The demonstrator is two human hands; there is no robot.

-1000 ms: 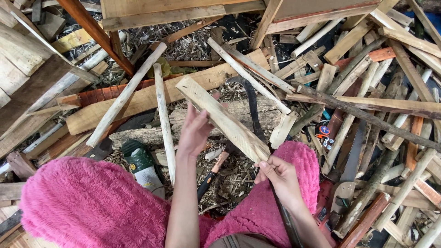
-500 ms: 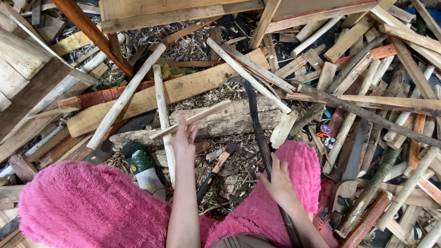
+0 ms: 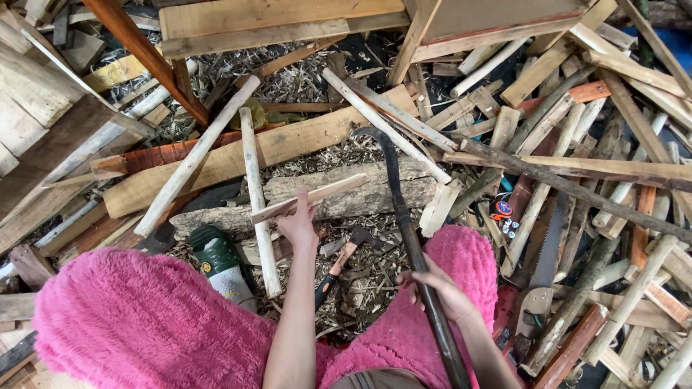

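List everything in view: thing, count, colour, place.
flat stick: one, pale wood, held over the log
long knife: one, dark hooked blade and handle, centre, running back to the lap
log: one, grey-brown, centre floor
hammer: one, orange and black handle, on shavings
hand saw: one, dark blade, wooden handle, right
power tool: one, green and white, left of centre
scrap wood: many, pale to reddish, all around
pink fleece legs: two, bottom
left hand: grips the flat stick
right hand: grips the long knife

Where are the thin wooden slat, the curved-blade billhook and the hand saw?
thin wooden slat (image 3: pixel 324 193), head view, middle of its flat face.
billhook (image 3: pixel 398 191), head view, dark blade below the hook.
hand saw (image 3: pixel 551 248), head view, middle of the blade.
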